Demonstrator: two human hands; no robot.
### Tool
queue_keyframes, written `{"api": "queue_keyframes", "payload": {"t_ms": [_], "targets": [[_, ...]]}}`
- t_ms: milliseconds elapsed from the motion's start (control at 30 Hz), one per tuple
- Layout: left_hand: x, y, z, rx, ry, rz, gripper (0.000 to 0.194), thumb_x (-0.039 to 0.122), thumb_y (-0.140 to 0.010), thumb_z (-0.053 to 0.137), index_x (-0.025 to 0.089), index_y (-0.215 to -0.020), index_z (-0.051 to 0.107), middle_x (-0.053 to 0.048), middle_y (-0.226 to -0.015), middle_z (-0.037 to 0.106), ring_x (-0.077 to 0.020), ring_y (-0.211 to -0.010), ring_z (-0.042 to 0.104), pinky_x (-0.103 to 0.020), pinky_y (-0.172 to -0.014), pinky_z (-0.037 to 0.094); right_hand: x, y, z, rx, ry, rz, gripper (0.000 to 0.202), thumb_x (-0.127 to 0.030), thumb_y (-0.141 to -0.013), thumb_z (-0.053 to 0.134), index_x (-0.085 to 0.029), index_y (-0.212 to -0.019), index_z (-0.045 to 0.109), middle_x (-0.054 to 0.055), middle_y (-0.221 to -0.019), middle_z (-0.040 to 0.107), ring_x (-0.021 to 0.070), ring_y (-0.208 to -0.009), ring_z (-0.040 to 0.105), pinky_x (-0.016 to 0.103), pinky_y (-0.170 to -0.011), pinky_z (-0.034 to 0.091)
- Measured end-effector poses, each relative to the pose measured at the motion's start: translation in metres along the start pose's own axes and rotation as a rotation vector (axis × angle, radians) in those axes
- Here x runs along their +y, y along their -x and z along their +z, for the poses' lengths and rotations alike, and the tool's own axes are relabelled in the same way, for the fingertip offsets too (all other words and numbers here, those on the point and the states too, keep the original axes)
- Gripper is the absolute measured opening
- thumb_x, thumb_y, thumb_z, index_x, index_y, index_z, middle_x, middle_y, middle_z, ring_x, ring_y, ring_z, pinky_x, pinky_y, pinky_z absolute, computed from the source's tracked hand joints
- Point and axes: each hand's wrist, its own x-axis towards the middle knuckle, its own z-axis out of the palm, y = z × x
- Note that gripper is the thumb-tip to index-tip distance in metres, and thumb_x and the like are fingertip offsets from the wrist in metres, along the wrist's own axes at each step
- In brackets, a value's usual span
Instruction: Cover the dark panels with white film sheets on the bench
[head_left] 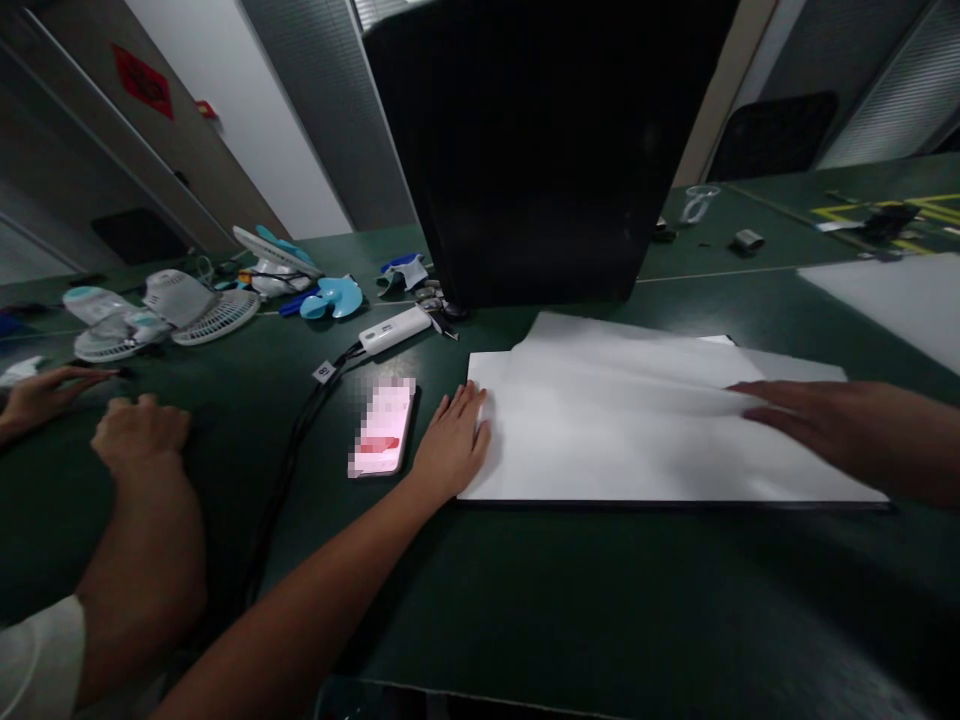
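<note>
Large white paper (pixel 600 450) lies on a dark flat board (pixel 675 504), which shows as a thin strip along the near edge. The paper's top sheet is lifted and creased, its far edge bent up. My left hand (pixel 454 440) rests flat with fingers extended on the left edge of the paper. At the right side, my right hand (pixel 847 425) has the top sheet's fold between thumb and fingers; the fingertips are slightly blurred. A lit phone (pixel 384 428) lies just left of my left hand.
Behind the paper stands a tall black panel (pixel 540 160). A white power strip (pixel 395 330) with dark cables and several fan parts (pixel 214 315) are on the left. Another person's hand (pixel 142 435) rests at far left. More white paper (pixel 900 300) lies at right.
</note>
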Motion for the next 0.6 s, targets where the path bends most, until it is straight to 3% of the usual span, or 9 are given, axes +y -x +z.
{"api": "queue_keyframes", "payload": {"t_ms": [33, 100, 167, 233, 367, 467, 600], "targets": [[-0.003, 0.001, 0.0, -0.009, 0.025, 0.008, 0.068, 0.023, -0.096, 0.05, 0.014, -0.161, 0.031, -0.017, -0.171, 0.029, -0.0293, -0.16, 0.025, -0.054, -0.132, 0.021, -0.031, -0.003, 0.001, -0.047, -0.005, -0.079, 0.065, -0.065, -0.099, 0.025, -0.037, -0.147, 0.059, 0.004, -0.148, 0.055, 0.0308, -0.124, 0.063, 0.057, -0.106, 0.054], [-0.009, 0.003, -0.002, -0.03, 0.078, 0.017, 0.093, 0.016, -0.083, 0.062, 0.013, -0.165, 0.018, -0.019, -0.171, 0.026, -0.0315, -0.16, 0.025, -0.055, -0.133, 0.019, -0.074, -0.011, 0.004, -0.087, -0.017, -0.203, 0.065, -0.061, -0.102, 0.023, -0.036, -0.155, 0.05, 0.001, -0.154, 0.049, 0.0289, -0.138, 0.053, 0.059, -0.116, 0.046], [-0.013, 0.005, -0.006, -0.027, 0.151, 0.032, 0.105, 0.014, -0.076, 0.064, 0.013, -0.166, 0.011, -0.019, -0.171, 0.028, -0.0331, -0.159, 0.028, -0.056, -0.133, 0.019, -0.092, -0.017, 0.008, -0.063, -0.03, -0.291, 0.065, -0.06, -0.102, 0.026, -0.034, -0.159, 0.044, 0.002, -0.157, 0.045, 0.0281, -0.141, 0.05, 0.059, -0.118, 0.043], [-0.013, 0.005, -0.013, 0.01, 0.269, 0.041, 0.094, 0.018, -0.083, 0.06, 0.016, -0.166, 0.016, -0.015, -0.169, 0.034, -0.0316, -0.155, 0.036, -0.055, -0.131, 0.025, -0.089, -0.021, 0.011, -0.024, -0.047, -0.342, 0.064, -0.06, -0.102, 0.033, -0.034, -0.16, 0.041, 0.002, -0.158, 0.043, 0.0278, -0.14, 0.051, 0.06, -0.117, 0.045], [-0.008, 0.001, -0.018, 0.138, 0.503, -0.048, 0.052, 0.029, -0.106, 0.031, 0.02, -0.155, 0.046, -0.007, -0.159, 0.052, -0.0239, -0.146, 0.051, -0.044, -0.124, 0.041, -0.072, -0.02, 0.016, 0.027, -0.093, -0.415, 0.061, -0.053, -0.101, 0.043, -0.041, -0.161, 0.037, -0.001, -0.161, 0.038, 0.0268, -0.145, 0.046, 0.06, -0.118, 0.043], [-0.006, -0.003, -0.015, 0.21, 0.502, -0.166, 0.052, 0.037, -0.109, 0.026, 0.017, -0.145, 0.057, -0.008, -0.154, 0.057, -0.0228, -0.145, 0.052, -0.043, -0.126, 0.037, -0.071, -0.015, 0.018, 0.033, -0.106, -0.48, 0.061, -0.049, -0.1, 0.047, -0.042, -0.16, 0.037, -0.002, -0.164, 0.033, 0.0272, -0.15, 0.038, 0.059, -0.122, 0.04], [-0.005, -0.003, -0.012, 0.076, 0.321, -0.168, 0.061, 0.044, -0.103, 0.047, 0.014, -0.155, 0.046, -0.013, -0.165, 0.042, -0.0294, -0.153, 0.04, -0.049, -0.13, 0.029, -0.06, -0.016, 0.008, 0.061, -0.053, -0.429, 0.058, -0.053, -0.102, 0.043, -0.041, -0.159, 0.042, -0.004, -0.165, 0.034, 0.0247, -0.152, 0.035, 0.055, -0.126, 0.034]]}}
